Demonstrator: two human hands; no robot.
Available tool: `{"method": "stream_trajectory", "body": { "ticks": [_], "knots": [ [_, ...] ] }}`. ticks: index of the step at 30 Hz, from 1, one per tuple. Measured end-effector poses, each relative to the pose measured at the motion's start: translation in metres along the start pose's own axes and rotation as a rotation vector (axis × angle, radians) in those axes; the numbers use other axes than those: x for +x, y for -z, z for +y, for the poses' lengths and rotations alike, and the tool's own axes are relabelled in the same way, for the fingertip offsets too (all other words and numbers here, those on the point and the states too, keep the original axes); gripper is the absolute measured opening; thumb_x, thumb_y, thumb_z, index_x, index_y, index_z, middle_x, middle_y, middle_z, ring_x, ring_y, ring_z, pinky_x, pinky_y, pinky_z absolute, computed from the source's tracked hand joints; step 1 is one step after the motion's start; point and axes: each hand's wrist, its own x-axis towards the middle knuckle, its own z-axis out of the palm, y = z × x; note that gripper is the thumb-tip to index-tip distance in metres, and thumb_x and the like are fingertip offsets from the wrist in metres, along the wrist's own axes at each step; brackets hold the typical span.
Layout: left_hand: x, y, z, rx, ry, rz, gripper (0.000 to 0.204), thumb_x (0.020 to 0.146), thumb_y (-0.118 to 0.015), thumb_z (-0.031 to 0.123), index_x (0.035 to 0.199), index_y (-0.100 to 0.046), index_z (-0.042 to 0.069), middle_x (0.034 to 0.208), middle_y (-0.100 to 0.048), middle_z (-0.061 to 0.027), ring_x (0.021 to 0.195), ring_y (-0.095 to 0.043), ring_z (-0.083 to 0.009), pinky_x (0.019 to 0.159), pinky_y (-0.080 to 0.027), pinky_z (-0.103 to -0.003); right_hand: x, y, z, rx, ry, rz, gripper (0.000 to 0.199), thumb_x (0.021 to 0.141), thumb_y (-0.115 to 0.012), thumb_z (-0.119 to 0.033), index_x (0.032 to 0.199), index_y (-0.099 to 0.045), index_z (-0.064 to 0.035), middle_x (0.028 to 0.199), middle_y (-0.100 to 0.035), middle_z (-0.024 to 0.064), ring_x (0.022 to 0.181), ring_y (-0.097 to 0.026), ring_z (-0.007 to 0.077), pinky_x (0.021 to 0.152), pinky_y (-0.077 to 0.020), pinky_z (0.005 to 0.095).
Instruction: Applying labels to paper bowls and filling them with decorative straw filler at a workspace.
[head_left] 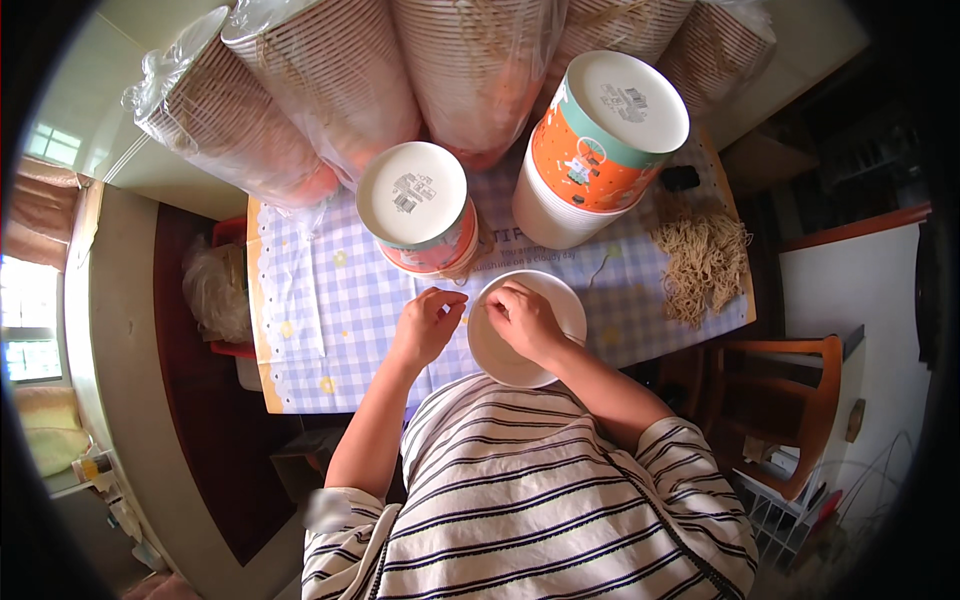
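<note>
Close to my body at the table's near edge, a white paper tub (548,290) stands with its round opening facing up. My right hand (522,315) is over that opening, its fingers curled and pinched together. Just left of the rim is my left hand (428,325), closed with thumb and fingertips together. Whatever either hand pinches is too small to make out. Beyond my left hand sits a short stack of upside-down paper tubs (412,192). A taller upside-down stack, with an orange printed tub (590,150) on top, rises farther right.
Several plastic-wrapped tub stacks (340,90) line the far side. A tangled heap of beige strings (703,268) lies at the right on the checked tablecloth (330,290). Near it is a small black object (682,178). A wooden chair (830,400) stands right of the table.
</note>
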Motion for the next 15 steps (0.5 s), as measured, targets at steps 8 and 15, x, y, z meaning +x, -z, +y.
{"method": "stream_trajectory", "body": {
  "ticks": [8, 15],
  "knots": [
    [0.0009, -0.0018, -0.0033, -0.009, -0.004, -0.03, 0.019, 0.084, -0.062, 0.005, 0.101, -0.069, 0.002, 0.091, -0.064, -0.0104, 0.071, -0.061, -0.0153, 0.066, -0.051, -0.027, 0.0005, -0.0033, -0.0002, -0.015, -0.026, 0.006, 0.004, 0.076, -0.063, -0.005, 0.077, -0.06, -0.0037, 0.078, -0.061, 0.0116, 0.07, -0.06, 0.0318, 0.062, -0.0482, 0.0407],
    [0.0022, -0.0018, -0.001, -0.013, -0.015, -0.06, 0.018, 0.084, -0.062, 0.006, 0.101, -0.068, 0.001, 0.091, -0.064, -0.01, 0.072, -0.061, -0.0151, 0.066, -0.051, -0.027, 0.0007, -0.0044, -0.0027, -0.008, -0.039, 0.006, 0.005, 0.077, -0.063, -0.007, 0.078, -0.061, -0.0036, 0.079, -0.062, 0.0119, 0.071, -0.061, 0.0322, 0.063, -0.0485, 0.0412]
  ]
}}
